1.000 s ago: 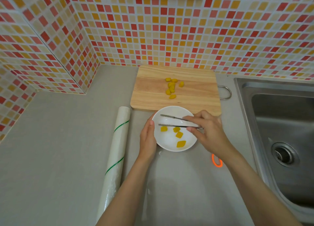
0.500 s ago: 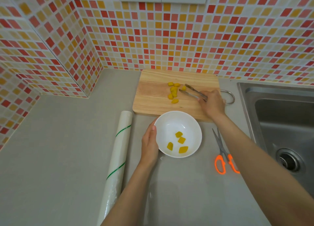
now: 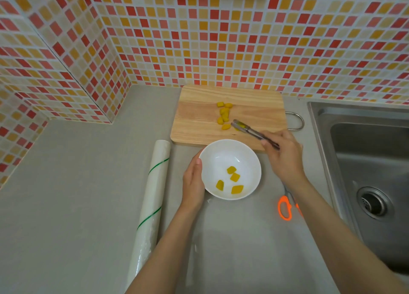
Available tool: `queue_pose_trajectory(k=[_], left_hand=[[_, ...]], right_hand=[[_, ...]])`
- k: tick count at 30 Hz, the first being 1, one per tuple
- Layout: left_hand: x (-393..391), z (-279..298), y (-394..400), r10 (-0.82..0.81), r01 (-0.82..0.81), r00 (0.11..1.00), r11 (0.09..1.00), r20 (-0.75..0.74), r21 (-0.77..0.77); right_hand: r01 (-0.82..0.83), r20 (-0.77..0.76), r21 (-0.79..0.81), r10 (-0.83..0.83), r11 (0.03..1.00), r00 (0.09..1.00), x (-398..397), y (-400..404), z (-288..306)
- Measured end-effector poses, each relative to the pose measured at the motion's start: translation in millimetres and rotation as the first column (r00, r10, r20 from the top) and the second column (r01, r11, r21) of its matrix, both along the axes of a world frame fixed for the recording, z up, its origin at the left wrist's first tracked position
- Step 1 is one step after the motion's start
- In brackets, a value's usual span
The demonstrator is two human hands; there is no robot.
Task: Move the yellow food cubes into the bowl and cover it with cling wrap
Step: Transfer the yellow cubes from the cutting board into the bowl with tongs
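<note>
On the grey counter we see, biggest first, a steel sink at right and a tiled wall behind. Next a wooden board against the wall, its metal loop sticking out toward the sink. A wrap roll lies left of the bowl, running front to back, apart from the left hand.

Our white bowl sits just in front of the board, four cubes inside. Left hand cups the bowl's left rim, fingers flat against it, holding it. Right hand pinches metal tongs, tips over the board's near right part, narrowly closed on one yellow cube. About six more cubes, the board pile, lie in a loose line mid-board, just left of the tong tips. Orange scissors lie on the counter right of the bowl, partly hidden under our right forearm.
</note>
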State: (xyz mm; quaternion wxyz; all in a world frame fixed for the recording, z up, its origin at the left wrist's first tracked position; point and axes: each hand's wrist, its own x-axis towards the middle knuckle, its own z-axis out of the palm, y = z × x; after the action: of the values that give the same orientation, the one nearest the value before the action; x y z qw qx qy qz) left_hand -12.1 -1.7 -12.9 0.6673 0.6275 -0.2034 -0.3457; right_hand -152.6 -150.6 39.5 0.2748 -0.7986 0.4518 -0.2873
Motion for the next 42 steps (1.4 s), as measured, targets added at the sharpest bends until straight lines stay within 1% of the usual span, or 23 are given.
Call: queue_pose_trajectory(k=[2,5,7,12,14,16,19,23,26,29,34,39,42], left_hand=[[0,0,0,0.001,-0.001,1.0,1.0,0.0,-0.001],[-1,0,0,0.0,0.0,1.0,1.0,0.007,-0.01],[-1,0,0,-0.003,0.003,1.0,1.0,0.013,-0.005],[-1,3,1,0.002,-0.002,1.0,1.0,0.015,0.008],[-1,2,1,0.006,-0.006,1.0,1.0,0.015,0.012],[-1,2,1,0.003,-0.003,1.0,1.0,0.016,0.018],[0,1,1,0.002,-0.002,1.0,1.0,0.02,0.027],[-1,3,1,0.004,-0.004,1.0,0.999,0.019,0.034],[-1,4,1,0.001,-0.002,1.0,0.999,0.026,0.037],[0,3,1,-0.003,0.002,1.0,0.999,0.02,0.032],[-1,3,1,-0.004,0.004,1.0,1.0,0.008,0.014],[-1,3,1,-0.002,0.001,1.0,1.0,0.011,0.018],[-1,2,0,0.006,-0.006,1.0,1.0,0.012,0.019]], right_hand=[[-0.059,-0.001,-0.009,0.059,0.998,0.998,-13,18,3],[-0.148,-0.063,-0.012,0.147,0.989,0.987,-25,36,6],[-0.164,-0.073,-0.004,0.164,0.986,0.984,-28,38,8],[-0.078,-0.048,0.001,0.078,0.997,0.996,-13,7,11],[-0.025,-0.078,0.036,0.027,0.999,0.997,3,-13,8],[0.005,-0.152,0.064,0.005,0.998,0.988,23,-32,2],[-0.007,-0.262,0.112,0.037,0.994,0.964,52,-52,-9],[-0.034,-0.301,0.148,0.078,0.988,0.951,74,-60,-21],[-0.011,-0.281,0.146,0.052,0.989,0.958,77,-61,-26],[-0.003,-0.257,0.112,0.032,0.994,0.966,73,-60,-28],[-0.017,-0.201,0.067,0.031,0.998,0.979,57,-51,-19],[-0.074,-0.006,0.056,0.075,0.996,0.997,30,-19,6],[-0.151,0.057,0.094,0.146,0.984,0.988,8,9,18]])
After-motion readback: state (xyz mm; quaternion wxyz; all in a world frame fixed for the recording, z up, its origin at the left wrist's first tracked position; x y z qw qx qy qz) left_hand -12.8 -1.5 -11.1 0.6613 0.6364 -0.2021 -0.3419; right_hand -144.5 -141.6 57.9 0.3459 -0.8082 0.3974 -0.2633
